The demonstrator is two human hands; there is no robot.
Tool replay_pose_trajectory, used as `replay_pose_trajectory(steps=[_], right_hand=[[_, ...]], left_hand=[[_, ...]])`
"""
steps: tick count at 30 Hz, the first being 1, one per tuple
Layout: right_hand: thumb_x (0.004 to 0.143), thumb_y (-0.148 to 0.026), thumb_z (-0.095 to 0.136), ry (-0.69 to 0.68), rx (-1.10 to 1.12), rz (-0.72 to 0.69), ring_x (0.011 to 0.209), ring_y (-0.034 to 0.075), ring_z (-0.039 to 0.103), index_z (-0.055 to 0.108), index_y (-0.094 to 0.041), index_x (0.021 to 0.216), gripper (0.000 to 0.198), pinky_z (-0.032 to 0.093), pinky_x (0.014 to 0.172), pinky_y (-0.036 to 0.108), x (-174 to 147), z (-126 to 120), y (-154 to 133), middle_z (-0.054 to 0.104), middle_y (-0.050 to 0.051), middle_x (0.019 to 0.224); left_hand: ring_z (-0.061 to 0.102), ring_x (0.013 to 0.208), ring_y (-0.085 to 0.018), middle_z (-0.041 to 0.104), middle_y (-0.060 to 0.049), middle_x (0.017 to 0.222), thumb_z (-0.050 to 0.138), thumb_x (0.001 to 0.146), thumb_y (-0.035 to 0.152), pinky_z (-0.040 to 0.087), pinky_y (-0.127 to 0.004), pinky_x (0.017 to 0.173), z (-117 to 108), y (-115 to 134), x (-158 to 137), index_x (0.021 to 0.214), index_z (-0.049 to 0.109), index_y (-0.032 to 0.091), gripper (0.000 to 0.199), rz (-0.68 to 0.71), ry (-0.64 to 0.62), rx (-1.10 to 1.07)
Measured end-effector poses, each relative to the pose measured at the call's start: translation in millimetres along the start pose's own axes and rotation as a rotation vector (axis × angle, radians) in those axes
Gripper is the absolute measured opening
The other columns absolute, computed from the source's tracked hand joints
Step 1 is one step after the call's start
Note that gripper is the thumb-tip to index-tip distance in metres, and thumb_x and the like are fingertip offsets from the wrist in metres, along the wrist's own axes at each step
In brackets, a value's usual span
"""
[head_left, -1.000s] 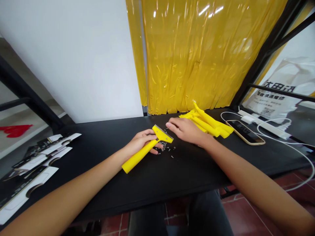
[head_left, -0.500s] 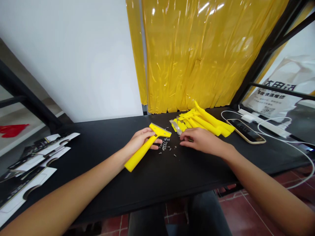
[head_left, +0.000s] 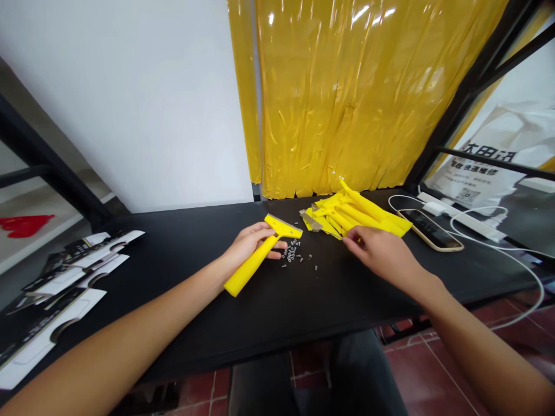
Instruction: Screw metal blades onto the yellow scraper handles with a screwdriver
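Note:
My left hand [head_left: 255, 241] is closed around the neck of a yellow scraper [head_left: 254, 264], whose wide head with a metal strip points away from me. Just beyond the fingers lies a scatter of small screws and nuts [head_left: 292, 252] on the black table. My right hand [head_left: 381, 251] has its thumb and fingers pinched together at the near edge of a pile of yellow scraper parts [head_left: 347, 211]. What the pinch holds, if anything, is too small to make out. Flat metal plates [head_left: 310, 221] lie at the left end of that pile.
A phone [head_left: 429, 229] lies right of the pile, beside a white power strip [head_left: 462, 218] with looping cables. Printed cards [head_left: 78, 271] are stacked at the left of the black table [head_left: 182, 231]. Yellow plastic strips [head_left: 347, 104] hang behind, next to a white panel [head_left: 151, 104].
My right hand has moved right and slightly toward me, from beside the metal plates to the pile's near edge. The scraper in my left hand has barely moved.

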State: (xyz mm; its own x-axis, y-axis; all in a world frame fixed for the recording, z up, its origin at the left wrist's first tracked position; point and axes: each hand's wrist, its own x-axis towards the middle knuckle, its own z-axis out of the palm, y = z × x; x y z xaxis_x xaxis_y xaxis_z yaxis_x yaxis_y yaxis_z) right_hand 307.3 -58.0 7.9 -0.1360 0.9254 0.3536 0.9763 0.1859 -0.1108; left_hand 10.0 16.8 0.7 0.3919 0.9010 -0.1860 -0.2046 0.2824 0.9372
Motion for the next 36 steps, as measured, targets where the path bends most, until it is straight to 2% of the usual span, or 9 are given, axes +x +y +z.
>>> replay_pose_trajectory(steps=[3,6,9,12,16,22,29,36], right_hand=[[0.092,-0.039,0.060,0.117,0.323,0.024,0.071,0.021,0.067,0.066,-0.021,0.097,0.019,0.048,0.063,0.030,-2.3,-7.3,-1.9,0.073,0.005,0.082],[0.088,-0.045,0.067,0.186,0.638,0.029,0.065,0.017,0.062,0.067,-0.021,0.089,0.024,0.047,0.058,0.028,-2.3,-15.2,-8.3,0.069,0.004,0.078],[0.088,-0.049,0.066,0.208,0.847,0.098,0.055,0.013,0.053,0.067,-0.020,0.087,0.029,0.041,0.048,0.025,-0.6,-17.0,-16.6,0.063,0.003,0.072],[0.090,-0.051,0.062,0.181,0.980,0.153,0.053,0.011,0.051,0.065,-0.019,0.089,0.032,0.039,0.042,0.023,-1.2,-11.7,-23.1,0.062,0.003,0.073],[0.090,-0.051,0.063,0.104,1.054,0.174,0.055,0.011,0.053,0.063,-0.019,0.084,0.033,0.041,0.042,0.021,-5.7,-1.6,-25.4,0.061,0.003,0.073],[0.090,-0.051,0.064,0.111,1.127,0.238,0.053,0.009,0.050,0.063,-0.019,0.084,0.032,0.038,0.040,0.020,-8.6,7.4,-15.9,0.058,0.001,0.073],[0.089,-0.052,0.064,0.055,1.141,0.231,0.052,0.009,0.049,0.061,-0.019,0.082,0.034,0.037,0.041,0.020,-6.4,10.7,-15.1,0.057,0.000,0.071],[0.089,-0.053,0.065,0.056,1.122,0.241,0.051,0.008,0.048,0.060,-0.018,0.080,0.036,0.037,0.041,0.020,-3.5,10.7,-17.8,0.056,0.000,0.069]], left_hand=[[0.075,0.077,-0.026,0.070,-0.008,0.085,0.071,0.080,0.016,0.062,-0.032,0.060,-0.3,0.6,0.6,0.091,0.056,0.016,0.019,0.008,0.039,-0.021],[0.075,0.078,-0.026,0.070,-0.008,0.085,0.070,0.081,0.015,0.063,-0.032,0.061,-1.3,0.6,1.1,0.091,0.056,0.016,0.017,0.022,0.062,-0.039],[0.075,0.080,-0.026,0.070,-0.008,0.084,0.069,0.081,0.014,0.062,-0.031,0.061,-1.2,1.0,1.0,0.091,0.057,0.016,0.016,0.026,0.060,-0.039],[0.075,0.077,-0.026,0.069,-0.007,0.081,0.069,0.080,0.013,0.062,-0.030,0.059,0.9,2.3,0.2,0.088,0.056,0.015,0.015,0.017,0.074,-0.049],[0.075,0.074,-0.026,0.070,-0.009,0.084,0.066,0.081,0.011,0.062,-0.031,0.055,4.7,3.8,-1.6,0.088,0.056,0.014,0.013,0.020,0.080,-0.051],[0.075,0.073,-0.026,0.071,-0.010,0.086,0.065,0.082,0.011,0.061,-0.032,0.055,4.6,2.9,-1.3,0.089,0.057,0.014,0.011,0.019,0.078,-0.048],[0.075,0.073,-0.026,0.070,-0.008,0.085,0.069,0.080,0.011,0.062,-0.033,0.056,-0.4,0.0,2.4,0.090,0.057,0.015,0.016,0.038,0.040,-0.068],[0.075,0.076,-0.027,0.069,-0.009,0.088,0.069,0.082,0.013,0.062,-0.034,0.058,-3.9,-3.4,3.2,0.093,0.056,0.015,0.018,0.048,-0.006,-0.048]])
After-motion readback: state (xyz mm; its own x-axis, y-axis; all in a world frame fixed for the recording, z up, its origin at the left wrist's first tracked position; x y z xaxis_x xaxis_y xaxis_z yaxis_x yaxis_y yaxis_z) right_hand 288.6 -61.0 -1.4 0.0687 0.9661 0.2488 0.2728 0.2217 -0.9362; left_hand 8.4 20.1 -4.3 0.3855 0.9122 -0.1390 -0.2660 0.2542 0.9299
